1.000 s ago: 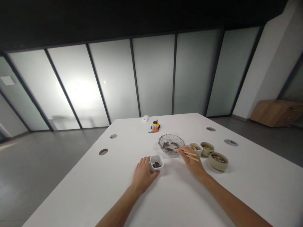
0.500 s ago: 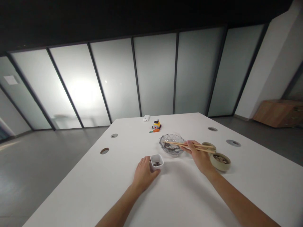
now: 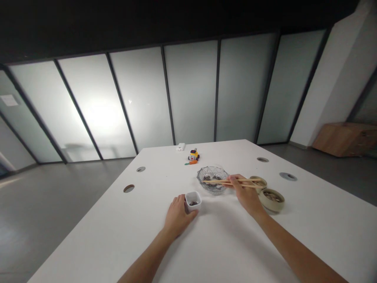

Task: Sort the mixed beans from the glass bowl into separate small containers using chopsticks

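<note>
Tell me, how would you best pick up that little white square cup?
Probably by its side walls, from the near left, as the left hand does now. The white cup stands upright and open-topped with dark bits inside, so pinching opposite flat walls keeps it level.

You are working with both hands bare: the left hand [image 3: 176,214] and right hand [image 3: 246,194] are showing no gloves, rings or watch, and both forearms are showing no sleeves.

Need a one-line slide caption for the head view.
Right hand holds chopsticks over glass bowl; left hand steadies white cup.
</note>
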### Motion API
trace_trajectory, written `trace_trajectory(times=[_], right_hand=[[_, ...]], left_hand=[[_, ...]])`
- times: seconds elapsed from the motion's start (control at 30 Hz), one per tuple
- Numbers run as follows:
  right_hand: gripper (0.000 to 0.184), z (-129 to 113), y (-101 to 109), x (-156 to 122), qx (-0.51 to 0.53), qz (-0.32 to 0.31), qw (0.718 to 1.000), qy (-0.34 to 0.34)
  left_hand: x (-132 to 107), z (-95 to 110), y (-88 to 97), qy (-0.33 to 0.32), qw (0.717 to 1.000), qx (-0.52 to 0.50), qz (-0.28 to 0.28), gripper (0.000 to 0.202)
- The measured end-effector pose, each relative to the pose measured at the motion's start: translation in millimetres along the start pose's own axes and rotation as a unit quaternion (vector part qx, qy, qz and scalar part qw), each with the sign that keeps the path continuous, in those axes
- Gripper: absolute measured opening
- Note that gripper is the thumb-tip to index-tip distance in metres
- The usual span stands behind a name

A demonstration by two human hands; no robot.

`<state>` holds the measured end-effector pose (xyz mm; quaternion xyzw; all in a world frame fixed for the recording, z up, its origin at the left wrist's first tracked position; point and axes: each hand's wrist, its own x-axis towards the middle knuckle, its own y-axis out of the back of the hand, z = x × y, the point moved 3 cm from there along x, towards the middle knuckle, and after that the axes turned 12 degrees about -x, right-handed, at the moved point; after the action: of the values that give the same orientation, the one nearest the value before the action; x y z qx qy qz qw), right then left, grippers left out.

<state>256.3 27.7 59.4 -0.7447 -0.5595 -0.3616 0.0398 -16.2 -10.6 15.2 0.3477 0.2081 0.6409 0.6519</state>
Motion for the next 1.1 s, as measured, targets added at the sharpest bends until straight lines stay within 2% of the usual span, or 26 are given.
trace_trajectory(times=[0.07, 0.2, 0.3, 0.6, 0.83, 0.97, 1.1], right_hand=[[0.038, 0, 5, 0, -0.075, 0.010, 0.996, 0.039], [0.042, 5, -1, -4, -0.125, -0.044, 0.986, 0.100], [0.039, 9, -9, -8, -0.118, -0.067, 0.986, 0.097], [0.029, 22, -9, -10, -0.121, -0.047, 0.985, 0.115], [0.035, 10, -6, -11, -0.113, -0.005, 0.987, 0.114], [0.040, -6, -2, -7, -0.070, 0.039, 0.995, 0.064], [0.040, -18, -5, -5, 0.097, 0.007, 0.995, -0.037]], left_hand=[[0, 0, -0.1, 0.000, 1.000, -0.002, -0.005, 0.029], [-1, 2, 0.3, -0.006, 1.000, -0.003, -0.005, 0.029], [-1, 3, 0.7, -0.007, 1.000, -0.001, -0.009, 0.029], [-2, 0, -0.6, -0.013, 1.000, -0.009, -0.005, 0.030], [-2, 4, 1.7, -0.012, 1.000, -0.002, -0.011, 0.029], [-1, 4, 2.2, 0.003, 1.000, 0.003, -0.008, 0.029], [0, 2, 2.2, 0.028, 1.000, -0.002, 0.003, 0.029]])
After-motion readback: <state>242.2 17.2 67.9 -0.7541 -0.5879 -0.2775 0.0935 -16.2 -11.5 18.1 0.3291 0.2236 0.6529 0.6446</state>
